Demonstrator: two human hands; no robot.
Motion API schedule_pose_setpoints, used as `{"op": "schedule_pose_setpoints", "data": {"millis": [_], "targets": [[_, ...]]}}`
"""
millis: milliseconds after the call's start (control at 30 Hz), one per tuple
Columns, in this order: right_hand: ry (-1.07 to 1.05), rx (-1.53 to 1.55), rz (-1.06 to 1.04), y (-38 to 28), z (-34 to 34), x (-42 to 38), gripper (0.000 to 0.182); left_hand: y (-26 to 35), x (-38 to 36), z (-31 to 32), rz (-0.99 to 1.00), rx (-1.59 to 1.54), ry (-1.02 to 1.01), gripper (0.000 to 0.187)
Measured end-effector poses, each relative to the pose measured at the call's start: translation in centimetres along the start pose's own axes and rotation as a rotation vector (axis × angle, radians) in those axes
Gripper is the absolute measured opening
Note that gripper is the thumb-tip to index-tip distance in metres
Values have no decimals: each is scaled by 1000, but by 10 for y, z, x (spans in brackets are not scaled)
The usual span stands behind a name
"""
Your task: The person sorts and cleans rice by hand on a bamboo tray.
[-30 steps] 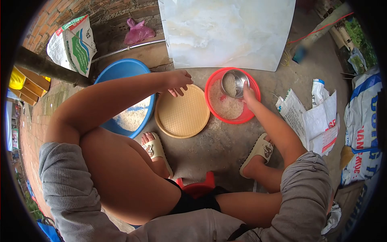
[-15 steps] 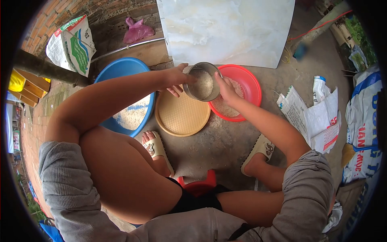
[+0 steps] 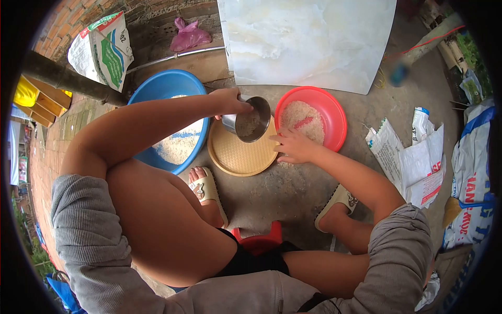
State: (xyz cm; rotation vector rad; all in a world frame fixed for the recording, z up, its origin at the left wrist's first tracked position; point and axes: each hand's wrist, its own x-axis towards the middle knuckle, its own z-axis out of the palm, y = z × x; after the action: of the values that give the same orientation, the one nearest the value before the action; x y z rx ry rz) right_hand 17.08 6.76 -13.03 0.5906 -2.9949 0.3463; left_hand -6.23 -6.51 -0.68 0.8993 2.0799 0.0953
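Note:
A metal cup [image 3: 265, 112] with pale rice-like grain inside is tilted over the woven tray [image 3: 238, 159]. My left hand [image 3: 232, 102] grips the cup at its upper left side, the fingers partly hidden behind it. At the tray's right edge, my right hand [image 3: 297, 146] has its fingers spread and holds nothing. Just beyond that hand stands a red basin [image 3: 337, 112] with grain in it and a bare red streak across the grain. On the left, a blue basin [image 3: 157, 78] also holds pale grain; my left forearm covers part of it.
A marbled white panel [image 3: 308, 42] leans behind the basins. White sacks [image 3: 418, 162] lie on the floor at right, and a printed sack [image 3: 104, 49] stands at back left beside a pink plastic bag [image 3: 189, 35]. A red stool [image 3: 259, 243] is beneath me.
The cup has gone from nearly level to tilted over the tray. My right hand has let go of it and moved down towards the tray's right edge. The view has shifted slightly.

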Motion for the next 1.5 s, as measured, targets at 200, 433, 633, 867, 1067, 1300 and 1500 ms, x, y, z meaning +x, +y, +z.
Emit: {"op": "schedule_pose_setpoints", "data": {"millis": [200, 433, 633, 867, 1067, 1300, 1500], "targets": [[-111, -9, -34, 14, 7, -13, 25, -10, 2, -4, 54, 276, 199, 66], [-157, -182, 73, 29, 16, -29, 38, -5, -11, -3, 229, 784, 311, 64], [-191, -108, 119, 36, 11, -34, 37, -5, -14, -5, 145, 742, 293, 66], [-125, -99, 129, 35, 17, -35, 35, -1, -15, -1, 139, 761, 253, 68], [-128, -107, 139, 37, 23, -36, 32, 0, -13, 1, 147, 807, 271, 68], [-132, -105, 153, 35, 22, -35, 29, 9, -16, 2, 118, 833, 244, 65], [-145, -117, 179, 32, 19, -32, 27, 13, -15, 6, 121, 924, 221, 57]]}}
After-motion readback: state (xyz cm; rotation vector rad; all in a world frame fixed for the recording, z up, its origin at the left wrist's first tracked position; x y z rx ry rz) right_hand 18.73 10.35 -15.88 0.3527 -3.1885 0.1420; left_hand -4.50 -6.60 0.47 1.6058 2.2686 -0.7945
